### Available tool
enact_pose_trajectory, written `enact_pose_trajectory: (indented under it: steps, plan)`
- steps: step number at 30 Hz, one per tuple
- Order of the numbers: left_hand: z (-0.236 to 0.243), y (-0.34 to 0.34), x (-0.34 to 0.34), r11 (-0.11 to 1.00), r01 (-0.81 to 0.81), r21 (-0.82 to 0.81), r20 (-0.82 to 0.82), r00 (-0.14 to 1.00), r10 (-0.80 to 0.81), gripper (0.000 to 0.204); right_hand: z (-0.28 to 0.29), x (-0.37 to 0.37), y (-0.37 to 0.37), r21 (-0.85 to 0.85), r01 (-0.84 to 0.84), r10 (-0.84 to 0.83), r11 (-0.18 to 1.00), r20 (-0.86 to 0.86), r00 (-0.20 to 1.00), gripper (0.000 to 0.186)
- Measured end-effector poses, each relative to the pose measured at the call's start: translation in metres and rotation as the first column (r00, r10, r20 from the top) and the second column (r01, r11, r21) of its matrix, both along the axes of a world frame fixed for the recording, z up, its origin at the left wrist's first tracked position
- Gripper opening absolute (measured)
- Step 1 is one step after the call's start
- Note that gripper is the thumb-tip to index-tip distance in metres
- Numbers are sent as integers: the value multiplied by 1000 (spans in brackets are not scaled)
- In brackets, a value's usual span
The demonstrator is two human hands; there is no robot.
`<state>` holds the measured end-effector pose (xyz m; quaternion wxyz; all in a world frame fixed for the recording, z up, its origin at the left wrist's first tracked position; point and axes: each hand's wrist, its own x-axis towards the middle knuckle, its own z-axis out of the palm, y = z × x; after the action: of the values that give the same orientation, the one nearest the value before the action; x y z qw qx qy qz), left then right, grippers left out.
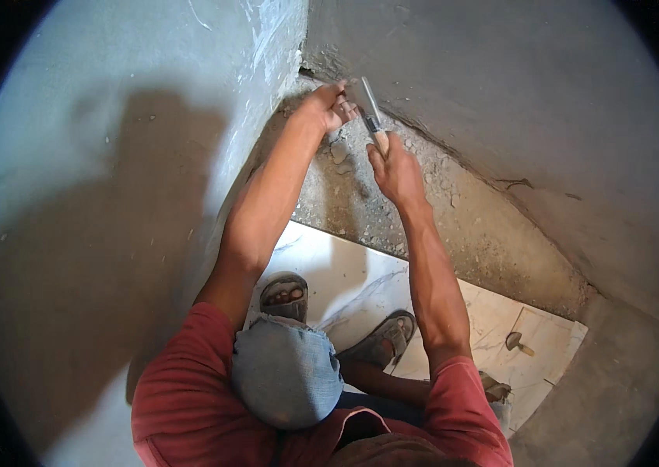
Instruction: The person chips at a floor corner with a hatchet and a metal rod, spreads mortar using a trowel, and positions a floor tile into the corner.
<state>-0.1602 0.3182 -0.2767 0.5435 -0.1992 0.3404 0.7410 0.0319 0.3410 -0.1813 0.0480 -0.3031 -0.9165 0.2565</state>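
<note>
My right hand [399, 170] is closed around the wooden handle of a trowel [370, 101]. Its narrow metal part points up toward the corner, seen nearly edge-on. Close to the left side of the metal is my left hand [331, 107], bent at the wrist with its fingers partly curled. Those fingers are blurred, so I cannot tell whether they touch the trowel or hold anything. Below both hands lies a rough strip of sandy rubble [339, 179] with loose lumps, running into the wall corner.
White marbled tiles [380, 268] lie under my sandalled feet. A small mallet [516, 342] with a dark head rests on the tiles at right. Grey walls close in on the left [135, 171] and on the far right [524, 101]; bare grey floor [578, 405] lies at lower right.
</note>
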Motion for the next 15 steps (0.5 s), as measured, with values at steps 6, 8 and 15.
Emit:
enact_pose_trajectory:
  steps: [6,8,15]
  plan:
    - [9,-8,-4,992,-33,125,48,998,27,12,53,16,-28,88,-84,112,993,-399,910,22]
    - [17,-4,2,995,-25,100,51,999,20,11,45,19,-26,36,-100,96,994,-711,696,9]
    - [-8,-2,16,994,104,30,0,995,-104,19,-5,4,-7,-349,103,-148,931,-106,983,35]
